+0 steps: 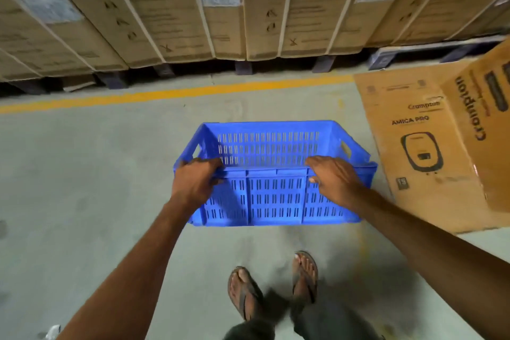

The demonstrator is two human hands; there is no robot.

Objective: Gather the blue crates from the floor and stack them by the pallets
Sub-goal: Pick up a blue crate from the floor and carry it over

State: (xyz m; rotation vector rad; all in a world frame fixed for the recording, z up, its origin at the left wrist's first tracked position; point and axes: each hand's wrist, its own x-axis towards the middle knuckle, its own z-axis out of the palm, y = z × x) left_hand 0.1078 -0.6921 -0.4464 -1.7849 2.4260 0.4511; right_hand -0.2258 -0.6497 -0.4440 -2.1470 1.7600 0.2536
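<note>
One blue slotted plastic crate is in front of me, tilted with its open side facing away toward the pallets. My left hand grips the near rim at its left end, fingers curled over the edge. My right hand grips the same rim at its right end. The crate is empty inside. I cannot tell whether its lower edge touches the concrete floor. Dark pallets run along the back under tall cardboard boxes.
A row of strapped cardboard boxes stands on the pallets behind a yellow floor line. A large open Crompton carton lies on the floor right of the crate. My sandalled feet stand just behind the crate.
</note>
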